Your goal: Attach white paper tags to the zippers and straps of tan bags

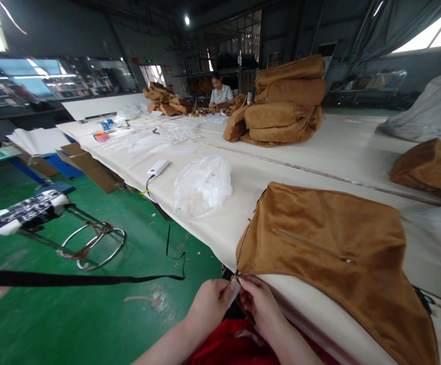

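A tan suede-like bag (pixel 330 223) lies on the table's near right, its front zipper (pixel 315 246) facing up. Beside its lower left corner, just off the table edge, my two hands meet. Between thumb and fingers, my left hand (pixel 210 301) pinches a small white strip (pixel 234 293), perhaps paper or plastic. My right hand (pixel 258 301) is closed at the end of the bag's dark edge, touching or almost touching the strip. Small metallic-looking hardware shows at the fingertips. Exactly what the right fingers grip is hidden.
A clear plastic bag (pixel 204 185) and a white power strip (pixel 158 168) lie on the long cream table (pixel 342 152). Stacked tan bags (pixel 284 104) stand farther back, near a seated co-worker (pixel 221 94). A padded stool (pixel 30 210) and black strap (pixel 79 278) are at left.
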A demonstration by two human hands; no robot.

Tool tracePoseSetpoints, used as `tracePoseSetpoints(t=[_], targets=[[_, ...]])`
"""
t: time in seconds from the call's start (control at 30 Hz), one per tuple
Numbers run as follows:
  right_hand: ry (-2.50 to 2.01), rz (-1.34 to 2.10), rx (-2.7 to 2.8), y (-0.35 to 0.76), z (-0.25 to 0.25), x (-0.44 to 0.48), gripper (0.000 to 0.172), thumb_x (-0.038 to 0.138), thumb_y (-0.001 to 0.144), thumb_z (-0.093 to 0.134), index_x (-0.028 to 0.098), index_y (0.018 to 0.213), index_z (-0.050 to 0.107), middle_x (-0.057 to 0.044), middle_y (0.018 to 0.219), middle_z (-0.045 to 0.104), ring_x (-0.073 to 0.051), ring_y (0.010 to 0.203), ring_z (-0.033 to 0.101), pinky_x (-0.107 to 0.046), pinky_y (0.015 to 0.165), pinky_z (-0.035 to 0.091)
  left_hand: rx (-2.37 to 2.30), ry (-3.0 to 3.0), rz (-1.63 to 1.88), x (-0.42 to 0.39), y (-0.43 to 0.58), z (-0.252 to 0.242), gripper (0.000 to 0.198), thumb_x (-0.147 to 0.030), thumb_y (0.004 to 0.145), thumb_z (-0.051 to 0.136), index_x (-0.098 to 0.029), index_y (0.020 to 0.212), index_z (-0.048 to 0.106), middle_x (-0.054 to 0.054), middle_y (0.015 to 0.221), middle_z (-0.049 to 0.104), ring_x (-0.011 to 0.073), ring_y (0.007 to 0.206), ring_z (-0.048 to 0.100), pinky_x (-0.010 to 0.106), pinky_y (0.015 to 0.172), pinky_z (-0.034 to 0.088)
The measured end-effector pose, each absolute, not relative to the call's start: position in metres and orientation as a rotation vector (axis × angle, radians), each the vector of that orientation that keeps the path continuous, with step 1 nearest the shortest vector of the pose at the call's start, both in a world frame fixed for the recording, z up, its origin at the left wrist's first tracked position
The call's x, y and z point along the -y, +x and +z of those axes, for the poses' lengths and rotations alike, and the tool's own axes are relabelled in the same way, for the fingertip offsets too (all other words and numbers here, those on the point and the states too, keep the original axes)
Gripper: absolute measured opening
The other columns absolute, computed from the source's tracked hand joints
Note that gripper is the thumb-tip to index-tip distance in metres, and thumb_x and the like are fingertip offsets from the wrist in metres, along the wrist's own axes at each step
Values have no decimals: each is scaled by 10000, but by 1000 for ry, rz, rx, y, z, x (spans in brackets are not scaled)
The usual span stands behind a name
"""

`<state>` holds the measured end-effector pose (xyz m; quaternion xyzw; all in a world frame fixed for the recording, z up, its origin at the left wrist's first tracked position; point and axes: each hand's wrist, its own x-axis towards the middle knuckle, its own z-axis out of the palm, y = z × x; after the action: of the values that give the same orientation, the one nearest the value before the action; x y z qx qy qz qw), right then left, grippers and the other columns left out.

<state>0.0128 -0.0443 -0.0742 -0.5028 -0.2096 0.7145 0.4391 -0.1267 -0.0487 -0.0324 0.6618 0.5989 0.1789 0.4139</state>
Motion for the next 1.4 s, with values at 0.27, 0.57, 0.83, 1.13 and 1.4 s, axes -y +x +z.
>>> tracePoseSetpoints(t=[0.27, 0.57, 0.83, 1.13, 1.4], targets=[[-1198, 1775, 374, 14, -71, 44, 306, 401, 554, 788, 175, 655, 610, 37, 546, 569, -89, 460, 457, -213, 441, 277, -1692, 1761, 421, 48, -114, -30, 495, -428, 954, 334, -167, 628, 599, 56, 601, 597, 151, 551, 505, 245, 516, 283], [-1156, 1735, 406, 8, -71, 43, 365, 448, 618, 742, 202, 558, 480, 78, 459, 451, -46, 363, 267, -228, 389, 134, -1801, 1997, 357, 54, -107, -37, 371, -287, 968, 328, -188, 911, 682, 111, 853, 720, 213, 750, 662, 276, 660, 394], [-1180, 1693, 416, 6, -75, 43, 353, 457, 624, 721, 204, 572, 480, 71, 470, 465, -51, 365, 296, -210, 368, 144, -1814, 1871, 480, 42, -108, -39, 430, -349, 963, 354, -181, 711, 658, 89, 724, 692, 181, 637, 617, 258, 594, 348], [-1263, 1611, 511, 8, -78, 46, 286, 422, 646, 768, 176, 722, 643, 12, 573, 592, -130, 521, 509, -211, 423, 321, -1769, 1711, 636, 39, -106, -47, 412, -333, 934, 396, -173, 663, 662, 53, 666, 683, 171, 628, 611, 245, 600, 368], [-1221, 1616, 429, 1, -79, 41, 382, 448, 616, 754, 206, 561, 464, 69, 467, 444, -65, 408, 312, -217, 401, 191, -1626, 1649, 702, 39, -109, -49, 440, -381, 939, 394, -165, 648, 644, 12, 631, 667, 144, 606, 607, 214, 580, 382]])
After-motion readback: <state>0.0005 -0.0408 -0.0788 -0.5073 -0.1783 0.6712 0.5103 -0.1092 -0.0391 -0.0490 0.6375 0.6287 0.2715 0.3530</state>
